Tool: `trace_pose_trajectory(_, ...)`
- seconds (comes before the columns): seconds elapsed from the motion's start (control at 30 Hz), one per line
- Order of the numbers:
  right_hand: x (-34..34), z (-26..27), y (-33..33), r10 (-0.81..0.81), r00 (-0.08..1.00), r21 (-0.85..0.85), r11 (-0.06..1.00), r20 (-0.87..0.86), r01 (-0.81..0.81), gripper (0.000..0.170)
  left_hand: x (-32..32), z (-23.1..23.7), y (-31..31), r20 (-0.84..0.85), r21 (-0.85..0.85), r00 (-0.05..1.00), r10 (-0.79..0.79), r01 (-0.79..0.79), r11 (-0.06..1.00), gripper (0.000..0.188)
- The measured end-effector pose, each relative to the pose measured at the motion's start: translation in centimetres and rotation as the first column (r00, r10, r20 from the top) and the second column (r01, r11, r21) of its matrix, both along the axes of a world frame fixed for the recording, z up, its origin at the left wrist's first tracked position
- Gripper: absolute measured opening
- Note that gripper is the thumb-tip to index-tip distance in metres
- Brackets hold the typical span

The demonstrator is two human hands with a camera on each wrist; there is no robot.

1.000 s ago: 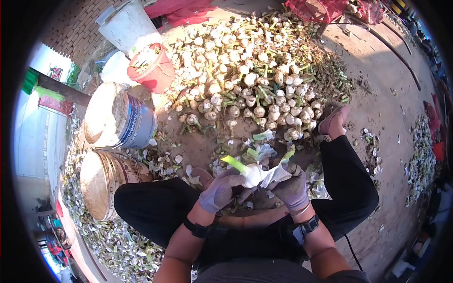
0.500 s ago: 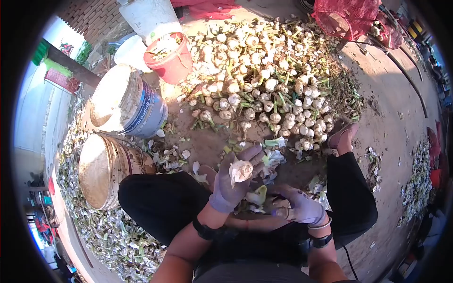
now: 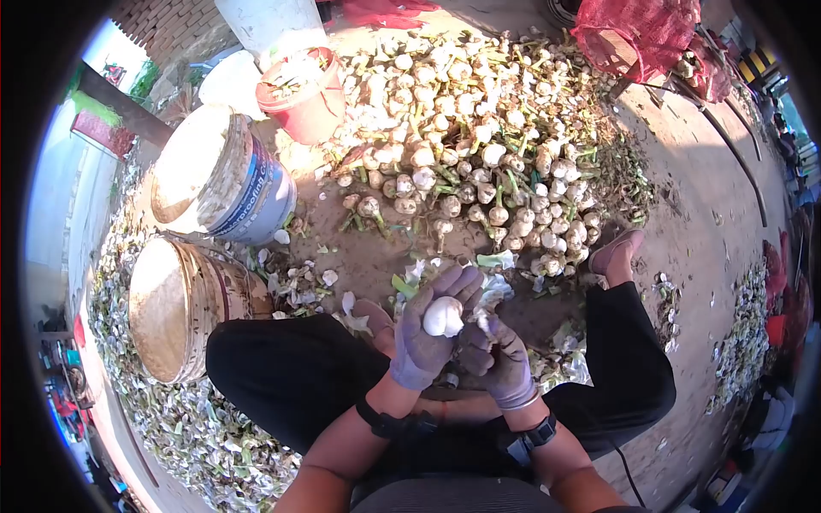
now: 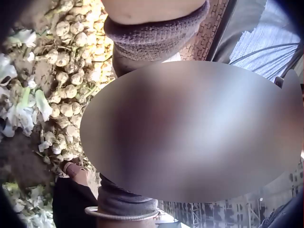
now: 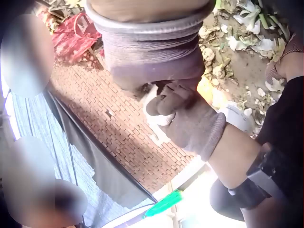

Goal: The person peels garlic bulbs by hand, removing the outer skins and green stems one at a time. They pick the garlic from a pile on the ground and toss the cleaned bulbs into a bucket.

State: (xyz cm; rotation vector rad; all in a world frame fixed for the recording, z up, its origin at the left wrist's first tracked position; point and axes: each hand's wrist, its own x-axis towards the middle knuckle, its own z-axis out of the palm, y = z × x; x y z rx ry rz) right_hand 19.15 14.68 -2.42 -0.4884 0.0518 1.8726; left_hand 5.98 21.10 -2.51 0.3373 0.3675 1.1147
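A white garlic bulb (image 3: pixel 443 316), without a green stem showing, lies against my gloved left hand (image 3: pixel 414 344). That hand's thumb and fingers hold the bulb, with the fingers pointing forward in the head view. Close on its right, my gloved right hand (image 3: pixel 506 363) has bent fingers and pinches a scrap of garlic skin (image 3: pixel 484 323). In the right wrist view the left glove (image 5: pixel 187 121) curls round the pale bulb (image 5: pixel 163 118), right below the right glove (image 5: pixel 152 61). A large blur hides the hands' work in the left wrist view; both glove cuffs (image 4: pixel 152 38) show at its edges.
A heap of garlic bulbs (image 3: pixel 479 145) with stems lies ahead. At the left stand a blue-labelled bucket (image 3: pixel 256 201), a stained bucket (image 3: pixel 201 312) and a red bucket (image 3: pixel 304 103). Peeled skins (image 3: pixel 214 436) cover the ground there. A red mesh bag (image 3: pixel 637 38) is far right.
The stem and loose outer skins came off the bulb between the two earlier frames. Since then, the right hand has moved left beside the left hand, and the bulb has turned its smooth white side up.
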Motion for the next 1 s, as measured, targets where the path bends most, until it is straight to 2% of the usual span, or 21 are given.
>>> trace_pose_trajectory(0.03,0.7,-1.3,-0.2,-0.02,0.92,0.056,0.997,-0.391,0.045,0.017,-0.3,-0.9,0.2,0.081,0.0,0.997,0.01,-0.01,1.0,0.053)
trace_pose_trajectory(0.1,1.3,-1.4,0.3,-0.003,0.933,0.105,0.993,-0.36,0.044,0.018,-0.8,-0.7,0.8,0.205,-0.075,0.978,0.047,-0.032,0.997,0.053)
trace_pose_trajectory(0.13,1.5,-1.3,0.6,-0.085,0.876,0.256,0.966,0.474,-0.044,0.019,-0.9,-0.6,1.0,0.212,-0.082,0.975,0.063,-0.046,0.996,0.054)
trace_pose_trajectory(0.17,1.0,0.1,1.1,-0.193,0.692,0.336,0.939,0.696,-0.077,0.019,-0.9,-0.4,1.1,0.219,-0.09,0.973,0.078,-0.06,0.994,0.054)
trace_pose_trajectory(0.2,0.5,1.5,1.6,-0.294,0.391,0.366,0.922,0.872,-0.125,0.019,-0.8,-0.2,1.0,-0.058,0.067,0.992,0.115,-0.111,0.992,0.054)
trace_pose_trajectory(0.23,0.0,2.9,2.1,-0.354,0.066,0.36,0.923,0.933,-0.138,0.019,-0.6,0.1,0.8,-0.317,0.231,0.93,0.184,-0.113,0.966,0.055)
trace_pose_trajectory(0.3,-0.5,4.2,2.4,-0.087,0.117,0.112,0.968,0.989,-0.226,0.021,0.2,0.4,0.3,-0.406,0.287,0.888,0.215,-0.1,0.953,0.055)
trace_pose_trajectory(0.37,-0.6,4.7,3.1,-0.106,0.039,0.113,0.957,0.994,-0.268,0.026,0.5,-0.6,-0.1,-0.516,0.059,0.845,0.141,-0.13,0.99,0.054)
trace_pose_trajectory(0.4,-0.4,4.2,3.4,-0.3,-0.089,0.257,0.908,0.95,-0.33,0.027,-0.1,-0.8,0.0,-0.487,-0.118,0.874,0.015,-0.083,0.99,0.054)
trace_pose_trajectory(0.43,-0.3,3.7,3.6,-0.484,-0.196,0.377,0.831,0.853,-0.409,0.028,-0.7,-1.0,0.0,-0.488,-0.118,0.872,0.02,-0.089,0.989,0.054)
trace_pose_trajectory(0.47,-0.3,3.0,3.3,-0.484,-0.192,0.377,0.829,0.854,-0.413,0.028,-1.1,-0.8,0.2,-0.599,0.006,0.801,0.014,-0.013,1.0,0.053)
trace_pose_trajectory(0.5,-0.3,2.4,2.8,-0.281,0.36,0.353,0.923,0.89,-0.152,0.028,-1.4,-0.6,0.4,-0.698,0.118,0.715,0.024,0.081,0.99,0.052)
trace_pose_trajectory(0.53,-0.1,2.0,2.3,-0.127,0.819,0.16,0.986,0.559,0.044,0.027,-1.5,-0.2,0.2,-0.584,-0.074,0.803,-0.116,0.09,0.993,0.049)
trace_pose_trajectory(0.57,0.2,2.2,2.3,-0.125,0.817,0.157,0.987,0.562,0.043,0.027,-1.3,-0.2,0.0,-0.582,-0.077,0.805,-0.118,0.09,0.993,0.049)
trace_pose_trajectory(0.63,1.0,2.8,2.4,-0.029,0.895,0.041,0.999,0.444,0.012,0.027,-0.9,-0.3,-0.3,-0.3,-0.071,0.949,-0.098,0.08,0.994,0.046)
trace_pose_trajectory(0.67,1.2,2.9,2.3,-0.033,0.739,0.054,0.999,0.673,-0.005,0.029,-0.5,-0.3,0.1,-0.346,-0.042,0.938,-0.003,-0.013,0.999,0.046)
trace_pose_trajectory(0.77,1.7,3.7,2.5,-0.178,0.695,0.131,0.984,0.697,0.122,0.034,-0.2,1.3,-0.2,-0.442,0.037,0.894,0.074,-0.065,0.997,0.043)
trace_pose_trajectory(0.83,1.1,4.2,2.9,-0.181,0.611,0.196,0.98,0.771,0.043,0.038,0.1,1.4,-0.5,-0.432,-0.002,0.897,0.094,-0.106,0.994,0.038)
trace_pose_trajectory(0.9,0.7,3.3,2.8,-0.221,0.341,0.271,0.957,0.914,-0.105,0.035,-0.1,1.3,-0.7,-0.494,0.017,0.868,0.053,-0.051,0.999,0.036)
trace_pose_trajectory(0.97,1.1,2.9,3.0,-0.12,0.373,0.16,0.984,0.92,-0.076,0.031,-0.4,0.3,-0.8,-0.421,-0.009,0.901,0.1,-0.114,0.993,0.037)
trace_pose_trajectory(1.0,1.5,2.1,3.7,-0.032,0.478,0.061,0.997,0.878,-0.046,0.03,-0.4,0.6,-0.6,-0.335,0.034,0.937,0.102,-0.096,0.995,0.038)
